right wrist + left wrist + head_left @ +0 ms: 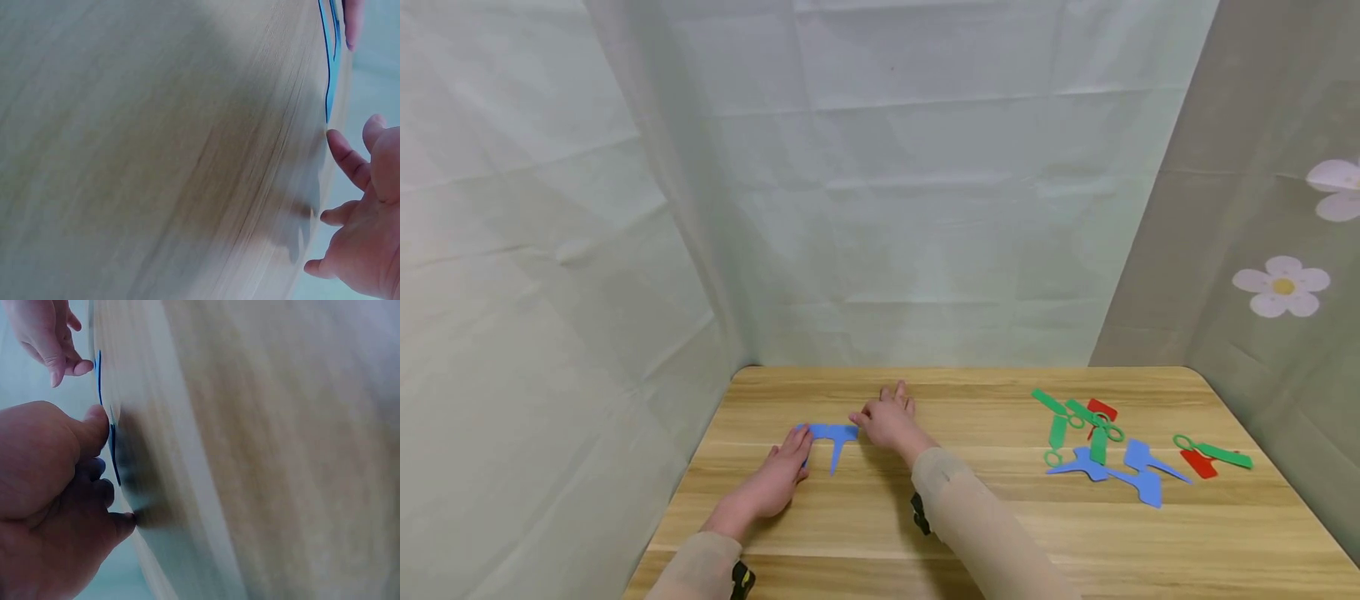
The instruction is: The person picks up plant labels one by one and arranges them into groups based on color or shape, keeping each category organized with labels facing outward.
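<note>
Two blue T-shaped plant labels lie side by side on the wooden table, left of its middle. My left hand (pixel 784 477) rests its fingers on the left one, hiding most of it; its blue edge (pixel 115 453) shows under the fingers in the left wrist view. The right label (pixel 837 436) lies flat, its pointed stem toward me. My right hand (pixel 891 422) holds nothing. One of its fingertips is right at the right end of that label, and the other fingers are spread over the table, as the right wrist view also shows.
Several tags lie in a loose group on the right side: green ring tags (pixel 1057 433), blue labels (pixel 1148 487) and red labels (pixel 1199 464), some overlapping. Pale cloth (pixel 887 208) hangs behind the table (pixel 850 533) and along both sides.
</note>
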Demonstrator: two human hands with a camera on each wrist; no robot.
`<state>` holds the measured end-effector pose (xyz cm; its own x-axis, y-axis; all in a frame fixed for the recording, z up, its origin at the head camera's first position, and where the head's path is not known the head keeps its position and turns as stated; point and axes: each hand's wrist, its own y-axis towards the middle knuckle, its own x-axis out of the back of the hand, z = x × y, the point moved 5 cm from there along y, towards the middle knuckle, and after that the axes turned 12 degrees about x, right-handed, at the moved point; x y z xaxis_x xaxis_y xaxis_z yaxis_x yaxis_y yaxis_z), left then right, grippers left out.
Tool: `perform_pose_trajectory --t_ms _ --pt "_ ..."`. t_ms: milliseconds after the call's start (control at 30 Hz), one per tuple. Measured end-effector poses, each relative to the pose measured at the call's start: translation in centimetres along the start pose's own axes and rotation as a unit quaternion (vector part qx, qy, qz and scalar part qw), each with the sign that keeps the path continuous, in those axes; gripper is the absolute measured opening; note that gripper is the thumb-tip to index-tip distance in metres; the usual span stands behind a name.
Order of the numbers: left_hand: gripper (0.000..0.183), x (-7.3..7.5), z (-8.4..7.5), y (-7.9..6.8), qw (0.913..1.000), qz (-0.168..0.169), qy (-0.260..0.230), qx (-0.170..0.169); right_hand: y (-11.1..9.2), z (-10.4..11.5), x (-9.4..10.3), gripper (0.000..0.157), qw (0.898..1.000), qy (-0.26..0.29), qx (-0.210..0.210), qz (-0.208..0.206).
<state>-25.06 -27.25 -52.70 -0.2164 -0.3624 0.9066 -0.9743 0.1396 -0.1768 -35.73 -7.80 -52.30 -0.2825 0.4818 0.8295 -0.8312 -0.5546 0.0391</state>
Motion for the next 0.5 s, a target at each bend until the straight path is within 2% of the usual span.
perform_pose_trajectory --t_ms 133,300,367,500 --pt "0.068 0.3 -0.3 0.2 0.9995 -0.026 0.0 -0.015 -0.2 -0.3 0.1 0.042 1.0 -0.005 0.01 0.001" --pt "0.063 1.0 -1.4 0.6 0.9965 -0.061 -0.001 -0.058 -0.6 -0.7 1.1 0.037 0.999 -0.027 0.042 -0.011" --pt "0.061 1.1 -1.9 0.7 0.9953 -0.063 -0.004 -0.074 -0.8 -1.0 1.6 0.036 0.998 -0.028 0.052 -0.019" --pt "0.061 1.0 -2.5 1.1 0.996 -0.05 -0.008 -0.074 -1.5 -1.6 2.8 0.034 0.997 -0.017 0.071 -0.032"
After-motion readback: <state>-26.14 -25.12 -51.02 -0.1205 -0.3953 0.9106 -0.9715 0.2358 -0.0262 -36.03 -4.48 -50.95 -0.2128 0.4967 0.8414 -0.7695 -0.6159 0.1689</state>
